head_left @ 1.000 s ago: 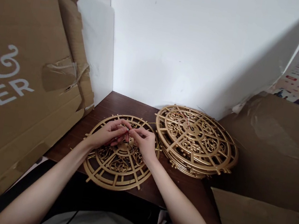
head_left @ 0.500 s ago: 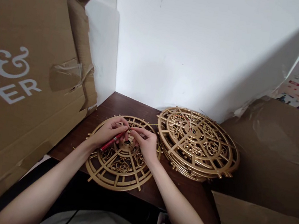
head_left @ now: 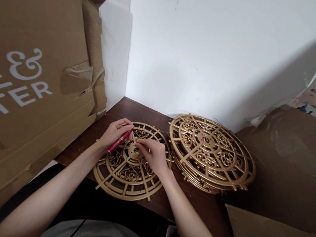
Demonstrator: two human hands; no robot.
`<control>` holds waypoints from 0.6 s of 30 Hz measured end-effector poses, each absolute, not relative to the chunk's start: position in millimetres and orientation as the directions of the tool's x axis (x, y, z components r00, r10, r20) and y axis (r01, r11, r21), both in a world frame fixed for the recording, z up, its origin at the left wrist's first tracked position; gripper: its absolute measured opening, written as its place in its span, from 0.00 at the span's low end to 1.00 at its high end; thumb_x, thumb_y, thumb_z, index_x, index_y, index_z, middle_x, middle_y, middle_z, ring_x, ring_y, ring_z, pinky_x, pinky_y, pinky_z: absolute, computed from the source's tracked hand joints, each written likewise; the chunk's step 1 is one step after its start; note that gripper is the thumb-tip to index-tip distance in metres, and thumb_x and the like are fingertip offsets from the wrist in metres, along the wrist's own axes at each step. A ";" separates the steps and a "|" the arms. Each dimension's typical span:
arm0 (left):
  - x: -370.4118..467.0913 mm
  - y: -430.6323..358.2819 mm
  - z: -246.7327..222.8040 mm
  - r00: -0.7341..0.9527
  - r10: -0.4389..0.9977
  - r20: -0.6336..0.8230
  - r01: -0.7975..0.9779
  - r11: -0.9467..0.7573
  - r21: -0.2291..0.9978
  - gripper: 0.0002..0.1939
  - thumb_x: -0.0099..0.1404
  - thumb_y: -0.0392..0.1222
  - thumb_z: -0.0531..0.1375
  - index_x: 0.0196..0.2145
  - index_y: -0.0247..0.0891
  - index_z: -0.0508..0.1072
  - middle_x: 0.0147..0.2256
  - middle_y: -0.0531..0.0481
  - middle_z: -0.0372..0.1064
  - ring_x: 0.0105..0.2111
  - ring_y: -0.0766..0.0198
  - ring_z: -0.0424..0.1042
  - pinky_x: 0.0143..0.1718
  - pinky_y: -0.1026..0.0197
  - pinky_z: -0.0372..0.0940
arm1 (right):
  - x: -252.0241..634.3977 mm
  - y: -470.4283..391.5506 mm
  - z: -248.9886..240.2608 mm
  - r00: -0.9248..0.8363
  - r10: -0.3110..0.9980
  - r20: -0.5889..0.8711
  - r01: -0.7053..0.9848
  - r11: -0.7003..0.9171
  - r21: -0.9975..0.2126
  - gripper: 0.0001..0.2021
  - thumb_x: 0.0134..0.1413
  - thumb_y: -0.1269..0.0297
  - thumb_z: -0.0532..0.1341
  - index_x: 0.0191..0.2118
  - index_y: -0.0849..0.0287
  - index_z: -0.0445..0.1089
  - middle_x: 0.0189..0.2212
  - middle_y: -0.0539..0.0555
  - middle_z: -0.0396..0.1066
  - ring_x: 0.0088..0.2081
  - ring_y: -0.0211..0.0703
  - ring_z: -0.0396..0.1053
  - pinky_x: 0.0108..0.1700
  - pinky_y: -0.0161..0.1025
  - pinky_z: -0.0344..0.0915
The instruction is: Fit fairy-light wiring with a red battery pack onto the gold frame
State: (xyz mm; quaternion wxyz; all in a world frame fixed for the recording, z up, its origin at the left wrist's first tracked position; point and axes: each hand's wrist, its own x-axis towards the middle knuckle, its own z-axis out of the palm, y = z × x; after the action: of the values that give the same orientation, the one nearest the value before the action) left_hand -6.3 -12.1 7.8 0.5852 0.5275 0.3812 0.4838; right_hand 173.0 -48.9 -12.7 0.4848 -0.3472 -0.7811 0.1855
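Note:
A round gold openwork panel (head_left: 129, 173) with scrolls and spokes lies flat on the dark brown table. Over its left side is my left hand (head_left: 115, 136), closed around a red pen-like tool (head_left: 119, 140) that slants up to the right. My right hand (head_left: 152, 154) hovers by the panel's centre, thumb and fingertips pinched together; what they hold, if anything, is too small to make out. A small gap separates the two hands. Thin yellowish wires show near the panel's right edge.
To the right stands a stack of similar gold panels (head_left: 209, 154), with thin wires on top. A large cardboard box (head_left: 28, 115) borders the left, another cardboard box (head_left: 294, 162) the right. A white wall (head_left: 200, 53) rises behind the brown table (head_left: 138, 109).
My hands, which met above the panel's centre, have come apart. The left hand with the red tool has shifted slightly up and left; the right has lowered a little. The view has turned slightly.

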 end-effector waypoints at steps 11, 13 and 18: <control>-5.1 -9.3 5.9 0.038 0.998 0.060 -0.183 -0.052 0.982 0.12 0.55 0.45 0.63 0.29 0.36 0.65 0.17 0.56 0.68 0.16 0.73 0.61 0.19 0.71 0.54 | 164.5 -61.1 -3.6 -0.216 0.463 0.860 0.605 0.755 -0.254 0.03 0.59 0.66 0.61 0.36 0.56 0.73 0.29 0.53 0.66 0.33 0.41 0.63 0.36 0.39 0.61; -3.6 -9.4 5.6 0.017 0.997 0.069 -0.181 -0.065 0.981 0.11 0.55 0.44 0.63 0.28 0.36 0.64 0.17 0.56 0.67 0.16 0.73 0.61 0.19 0.71 0.54 | 158.1 -65.0 -5.7 -0.257 0.435 0.863 0.592 0.777 -0.215 0.04 0.60 0.65 0.61 0.35 0.56 0.73 0.28 0.52 0.67 0.32 0.40 0.63 0.37 0.39 0.60; 1.1 -7.8 -0.2 -0.012 0.996 0.090 -0.133 -0.091 0.987 0.10 0.56 0.43 0.61 0.26 0.37 0.62 0.17 0.57 0.66 0.16 0.73 0.61 0.19 0.70 0.55 | 142.5 -71.6 -11.4 -0.385 0.425 0.820 0.560 0.813 -0.159 0.07 0.61 0.65 0.59 0.33 0.57 0.72 0.28 0.53 0.69 0.33 0.40 0.64 0.38 0.39 0.60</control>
State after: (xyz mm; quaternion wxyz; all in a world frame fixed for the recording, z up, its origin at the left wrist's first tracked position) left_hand 1.1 -7.8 -0.2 0.5073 0.4862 0.4438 0.5561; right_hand 142.5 -71.6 -11.4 0.4686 -0.2969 -0.8289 -0.0719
